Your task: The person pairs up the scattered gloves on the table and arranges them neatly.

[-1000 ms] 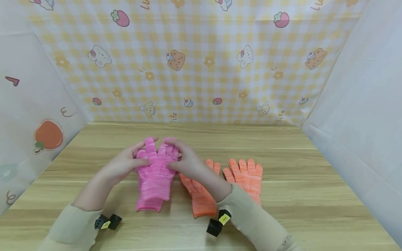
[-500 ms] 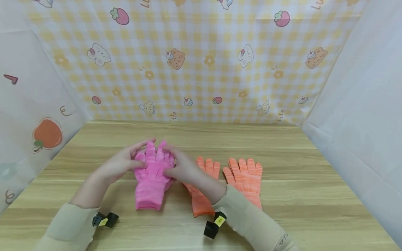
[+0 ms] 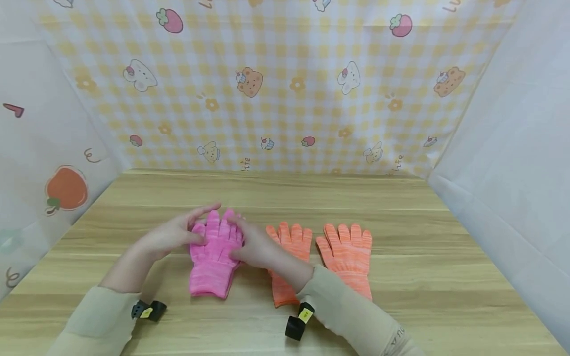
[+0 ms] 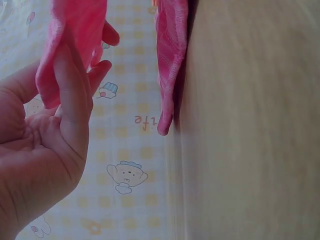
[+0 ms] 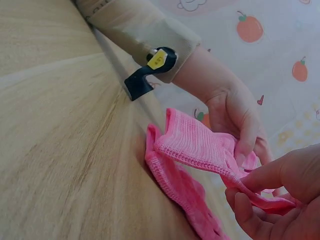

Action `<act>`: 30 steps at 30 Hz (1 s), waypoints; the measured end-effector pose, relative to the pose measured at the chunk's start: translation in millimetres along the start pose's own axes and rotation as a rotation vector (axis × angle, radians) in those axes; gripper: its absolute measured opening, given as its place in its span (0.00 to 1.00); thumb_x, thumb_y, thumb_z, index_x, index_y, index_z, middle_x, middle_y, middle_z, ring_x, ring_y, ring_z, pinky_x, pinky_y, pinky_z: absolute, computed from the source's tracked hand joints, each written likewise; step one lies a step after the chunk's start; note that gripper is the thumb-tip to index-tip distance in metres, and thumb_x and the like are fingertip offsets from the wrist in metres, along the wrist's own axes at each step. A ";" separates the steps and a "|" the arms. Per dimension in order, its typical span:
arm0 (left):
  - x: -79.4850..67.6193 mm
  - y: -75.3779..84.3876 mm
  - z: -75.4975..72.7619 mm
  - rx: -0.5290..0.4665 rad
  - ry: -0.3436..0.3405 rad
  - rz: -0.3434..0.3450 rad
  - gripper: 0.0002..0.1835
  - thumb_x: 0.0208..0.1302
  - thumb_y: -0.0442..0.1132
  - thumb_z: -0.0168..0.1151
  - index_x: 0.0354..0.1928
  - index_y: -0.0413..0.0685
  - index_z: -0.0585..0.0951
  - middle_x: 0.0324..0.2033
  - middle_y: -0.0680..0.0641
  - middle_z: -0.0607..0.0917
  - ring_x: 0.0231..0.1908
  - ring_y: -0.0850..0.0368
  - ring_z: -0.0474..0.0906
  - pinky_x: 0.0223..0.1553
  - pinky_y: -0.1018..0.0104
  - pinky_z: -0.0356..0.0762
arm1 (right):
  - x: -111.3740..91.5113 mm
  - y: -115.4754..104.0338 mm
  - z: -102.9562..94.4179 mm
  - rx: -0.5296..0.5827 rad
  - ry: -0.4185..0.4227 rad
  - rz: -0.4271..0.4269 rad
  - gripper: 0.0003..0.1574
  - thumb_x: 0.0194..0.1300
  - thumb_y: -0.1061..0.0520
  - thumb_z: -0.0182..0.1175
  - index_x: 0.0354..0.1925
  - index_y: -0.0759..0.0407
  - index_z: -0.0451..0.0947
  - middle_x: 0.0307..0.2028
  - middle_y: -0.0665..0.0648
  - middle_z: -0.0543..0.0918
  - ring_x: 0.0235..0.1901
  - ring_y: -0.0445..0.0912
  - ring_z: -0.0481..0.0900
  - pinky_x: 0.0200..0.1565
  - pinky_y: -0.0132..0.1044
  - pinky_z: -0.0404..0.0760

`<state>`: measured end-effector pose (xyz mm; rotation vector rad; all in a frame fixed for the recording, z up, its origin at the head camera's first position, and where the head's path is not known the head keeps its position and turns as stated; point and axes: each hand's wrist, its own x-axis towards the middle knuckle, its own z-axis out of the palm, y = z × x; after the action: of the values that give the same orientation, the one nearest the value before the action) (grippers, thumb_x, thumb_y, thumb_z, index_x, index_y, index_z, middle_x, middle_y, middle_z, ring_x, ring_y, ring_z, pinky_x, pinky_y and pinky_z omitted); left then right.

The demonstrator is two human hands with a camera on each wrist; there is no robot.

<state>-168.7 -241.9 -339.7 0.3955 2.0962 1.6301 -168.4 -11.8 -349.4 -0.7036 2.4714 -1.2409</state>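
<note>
Two pink knit gloves are layered in the head view, fingers pointing away. The upper pink glove (image 3: 211,274) hides most of the other one. My left hand (image 3: 171,235) pinches its left edge near the thumb, while my right hand (image 3: 256,244) pinches the opposite edge below the fingers. In the right wrist view, the upper glove's cuff (image 5: 195,140) is raised a little above the lower pink glove (image 5: 175,182), which lies on the table. A gap between the lower glove (image 4: 172,45) and the held one (image 4: 82,25) shows in the left wrist view too.
Two orange knit gloves lie to the right on the wooden table (image 3: 445,277): the left orange glove (image 3: 291,242), partly under my right forearm, and the right orange glove (image 3: 349,249). A yellow checked cloth (image 3: 285,113) stands behind, with white sheets at both sides.
Both hands have moved the upper pink glove down and slightly left, lining it up over the lower one. More of the left orange glove shows now.
</note>
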 end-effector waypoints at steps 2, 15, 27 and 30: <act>0.3 -2.0 -1.1 0.004 -0.007 -0.001 0.46 0.60 0.23 0.57 0.76 0.51 0.47 0.58 0.32 0.71 0.34 0.51 0.80 0.33 0.61 0.81 | 1.1 2.0 1.6 -0.004 -0.005 -0.005 0.51 0.54 0.66 0.68 0.72 0.51 0.58 0.71 0.57 0.57 0.65 0.43 0.60 0.58 0.35 0.68; 0.6 -8.4 -4.0 -0.011 -0.002 -0.078 0.50 0.55 0.22 0.56 0.76 0.48 0.43 0.68 0.26 0.54 0.38 0.47 0.79 0.36 0.57 0.82 | 4.3 9.7 9.0 0.023 -0.047 0.055 0.52 0.53 0.70 0.67 0.72 0.54 0.57 0.67 0.65 0.63 0.16 0.45 0.76 0.20 0.33 0.78; 0.7 -11.8 -6.0 0.022 0.005 -0.076 0.42 0.57 0.23 0.55 0.73 0.34 0.50 0.64 0.24 0.61 0.38 0.45 0.79 0.37 0.53 0.82 | 7.9 17.7 12.2 -0.087 -0.058 0.058 0.54 0.51 0.68 0.68 0.72 0.53 0.57 0.66 0.62 0.65 0.32 0.44 0.76 0.26 0.31 0.77; -0.1 -10.8 -6.7 0.065 0.011 -0.071 0.40 0.57 0.24 0.56 0.71 0.30 0.52 0.59 0.25 0.66 0.39 0.45 0.79 0.38 0.53 0.82 | 7.7 17.8 12.7 -0.086 -0.061 0.058 0.54 0.51 0.69 0.68 0.72 0.52 0.57 0.65 0.62 0.66 0.28 0.43 0.77 0.24 0.32 0.77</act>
<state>-171.5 -250.3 -348.8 0.3302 2.1503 1.5306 -174.4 -15.3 -371.6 -0.6757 2.4890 -1.0827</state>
